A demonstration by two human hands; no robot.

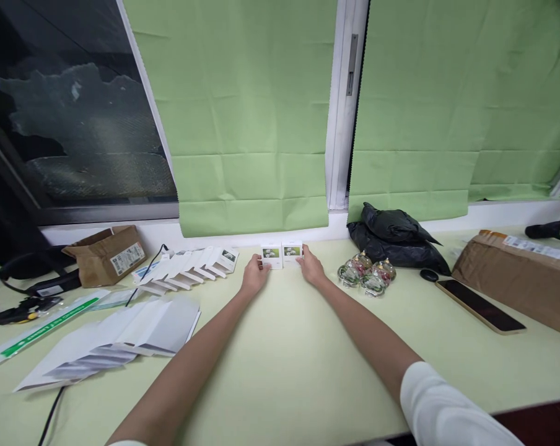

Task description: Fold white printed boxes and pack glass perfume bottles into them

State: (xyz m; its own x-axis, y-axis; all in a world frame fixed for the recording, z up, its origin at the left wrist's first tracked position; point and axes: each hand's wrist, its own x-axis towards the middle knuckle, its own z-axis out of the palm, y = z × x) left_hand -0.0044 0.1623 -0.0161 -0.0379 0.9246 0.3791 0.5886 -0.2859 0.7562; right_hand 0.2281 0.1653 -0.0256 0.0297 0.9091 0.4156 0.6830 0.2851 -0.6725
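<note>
Two small white boxes stand side by side near the back of the table, each with a green-and-white picture on its front. My left hand (256,274) has its fingers closed round the left side of the left white box (271,257). The right white box (292,252) is gripped at its right side by my right hand (311,267). Just right of that hand lie several clear-wrapped round trinkets (367,272). Left of my left hand, a row of overlapping flattened white boxes (191,267) rests on the table; the endmost one shows a similar picture.
Fanned white sheets or envelopes (126,331) lie beside my left forearm. Behind them stands an open brown carton (104,257). Black plastic bags (396,241), a phone (481,306) and a brown parcel (521,282) lie right. Green curtains (256,124) hang behind the table.
</note>
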